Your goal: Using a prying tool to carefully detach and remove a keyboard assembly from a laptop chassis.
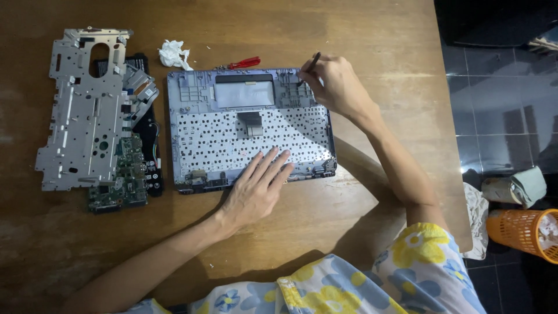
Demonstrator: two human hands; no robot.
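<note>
On the wooden table we see our left hand pressing flat, fingers spread, on the near edge of the opened laptop shell, while our right hand pinches a dark tool at its far corner.

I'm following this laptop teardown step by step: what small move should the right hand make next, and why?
Probably press the thin dark tool down and turn or pry where its tip already sits. The right hand holds it angled into the upper right corner of the open laptop shell, while the left hand lies flat on the shell's lower edge, steadying it on the wooden table.
</note>
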